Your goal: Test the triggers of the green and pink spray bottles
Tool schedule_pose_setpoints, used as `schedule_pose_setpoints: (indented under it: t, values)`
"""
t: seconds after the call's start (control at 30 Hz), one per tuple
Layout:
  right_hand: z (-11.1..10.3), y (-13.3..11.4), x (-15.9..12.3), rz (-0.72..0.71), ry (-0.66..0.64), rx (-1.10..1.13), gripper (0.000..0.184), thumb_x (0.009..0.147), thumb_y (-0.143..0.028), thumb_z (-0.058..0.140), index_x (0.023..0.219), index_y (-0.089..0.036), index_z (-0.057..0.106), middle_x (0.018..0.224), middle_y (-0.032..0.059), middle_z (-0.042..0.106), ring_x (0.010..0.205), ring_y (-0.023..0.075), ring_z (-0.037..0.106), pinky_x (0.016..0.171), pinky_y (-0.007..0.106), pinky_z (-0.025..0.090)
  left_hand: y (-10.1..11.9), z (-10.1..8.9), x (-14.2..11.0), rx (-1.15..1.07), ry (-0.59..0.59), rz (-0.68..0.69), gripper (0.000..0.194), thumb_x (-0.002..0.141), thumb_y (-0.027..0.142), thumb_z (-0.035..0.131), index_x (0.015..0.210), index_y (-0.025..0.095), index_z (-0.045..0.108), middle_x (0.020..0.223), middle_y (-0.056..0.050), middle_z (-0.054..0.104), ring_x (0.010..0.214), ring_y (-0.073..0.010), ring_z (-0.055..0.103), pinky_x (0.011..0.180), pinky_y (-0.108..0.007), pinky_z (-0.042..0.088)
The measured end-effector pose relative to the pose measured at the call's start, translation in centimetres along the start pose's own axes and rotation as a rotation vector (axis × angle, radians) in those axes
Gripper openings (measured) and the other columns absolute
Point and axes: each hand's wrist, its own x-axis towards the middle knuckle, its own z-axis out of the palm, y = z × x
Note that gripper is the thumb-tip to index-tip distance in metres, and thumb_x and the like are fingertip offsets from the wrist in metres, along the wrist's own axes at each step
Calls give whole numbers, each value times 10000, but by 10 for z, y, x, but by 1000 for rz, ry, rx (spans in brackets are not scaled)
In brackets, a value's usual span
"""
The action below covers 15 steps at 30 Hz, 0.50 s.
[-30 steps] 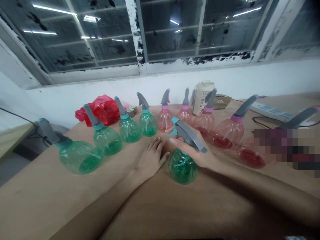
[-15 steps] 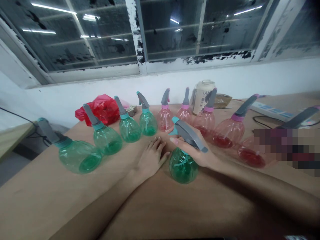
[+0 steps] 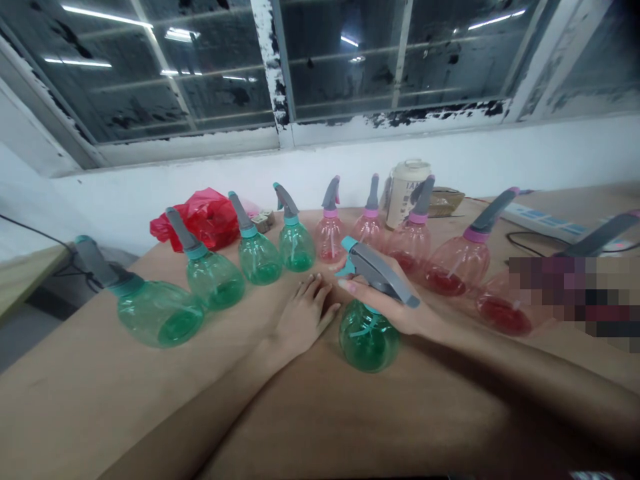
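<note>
My right hand [image 3: 395,303] is wrapped round the neck and grey trigger head of a green spray bottle [image 3: 369,337] that stands near the middle of the brown table [image 3: 150,400]. Just left of it my left hand [image 3: 300,317] lies flat on the tabletop, fingers stretched out and holding nothing. Behind the hands runs an arc of spray bottles: several green ones [image 3: 213,270] on the left and several pink ones [image 3: 453,257] on the right.
A red plastic bag [image 3: 205,217] lies at the back left. A white jar [image 3: 405,190] and a brown packet [image 3: 445,200] stand by the wall. A power strip [image 3: 540,223] with cables lies at the right. A blurred patch covers the far right.
The green bottle in my right hand has shifted very slightly to the right and towards me. My left hand has stayed flat on the table.
</note>
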Motion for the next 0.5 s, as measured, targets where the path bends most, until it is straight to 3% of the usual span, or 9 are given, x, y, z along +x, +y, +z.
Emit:
schedule_pose_setpoints:
  t: [0.5]
  values:
    - [3, 5, -2, 29, 34, 61, 212, 821, -333, 631, 986, -222, 557, 745, -45, 582, 609, 96, 543, 561, 246, 437, -2, 0, -1, 20, 7, 28, 425, 949, 384, 342, 1229, 102, 490, 1369, -190, 477, 1324, -297, 387, 1089, -488, 329]
